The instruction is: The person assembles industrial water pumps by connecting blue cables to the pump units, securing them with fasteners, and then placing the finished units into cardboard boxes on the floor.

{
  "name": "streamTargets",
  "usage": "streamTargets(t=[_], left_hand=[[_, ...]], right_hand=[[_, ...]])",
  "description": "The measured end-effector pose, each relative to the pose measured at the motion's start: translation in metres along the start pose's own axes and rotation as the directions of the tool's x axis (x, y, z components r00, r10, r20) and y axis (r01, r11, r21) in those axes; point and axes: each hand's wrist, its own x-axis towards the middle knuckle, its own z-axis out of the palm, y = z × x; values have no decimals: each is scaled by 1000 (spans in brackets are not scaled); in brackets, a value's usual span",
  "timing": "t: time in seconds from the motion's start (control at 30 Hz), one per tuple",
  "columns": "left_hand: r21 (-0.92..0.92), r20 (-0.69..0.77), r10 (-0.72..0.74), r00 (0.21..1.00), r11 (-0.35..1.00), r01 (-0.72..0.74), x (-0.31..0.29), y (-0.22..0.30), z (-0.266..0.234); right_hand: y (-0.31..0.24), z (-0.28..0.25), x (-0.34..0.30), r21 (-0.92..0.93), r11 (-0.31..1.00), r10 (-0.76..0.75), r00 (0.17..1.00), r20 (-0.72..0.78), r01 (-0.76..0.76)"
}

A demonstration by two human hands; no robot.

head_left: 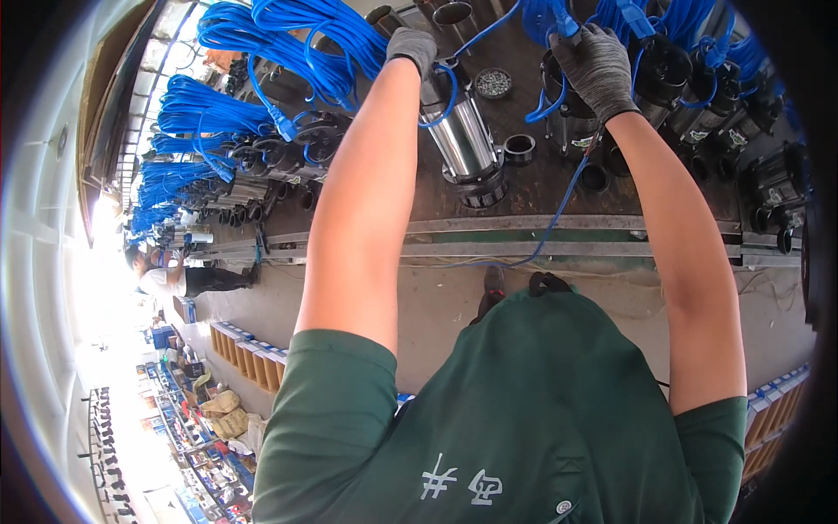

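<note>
A shiny steel submersible pump (460, 140) with a black base stands slightly tilted on the dark workbench (524, 194). At its top end is my left hand (412, 50) in a grey knit glove, fingers curled; what they hold is hidden. A blue cable loop (451, 94) hangs beside that hand. My right hand (597, 72), also gloved, is closed by a blue plug (565, 26) and its cable, above a black-topped pump (572, 122). Its fingertips are partly hidden. Between the hands lies a round dish of small metal parts (493, 84).
Black rings (519, 148) lie near the bench's front. More pumps (668, 74) with coiled blue cables (297, 52) crowd both sides. A thin blue wire (559, 218) hangs over the metal bench edge (524, 225). Another person (179, 279) works farther left, near wooden-sided boxes (249, 356).
</note>
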Motion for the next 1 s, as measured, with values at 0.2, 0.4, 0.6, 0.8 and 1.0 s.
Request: streamTargets(t=[0.2,0.4,0.6,0.8,1.0], left_hand=[[-161,-42,84,996,983,-90,23,-18,25],[-291,-144,35,989,954,-76,37,-19,45],[-200,-120,42,992,977,-66,49,-14,49],[-105,-120,-58,991,993,45,48,-1,44],[-957,-58,-414,909,282,67,-3,29,15]], right_hand=[[4,0,-2,-34,998,49,999,-17,-50],[4,0,-2,-37,998,52,999,-18,-52],[4,-3,-3,-29,998,52,998,-19,-53],[1,-4,-1,-19,999,47,999,-17,-47],[-12,-11,4,-26,999,25,1000,1,-25]])
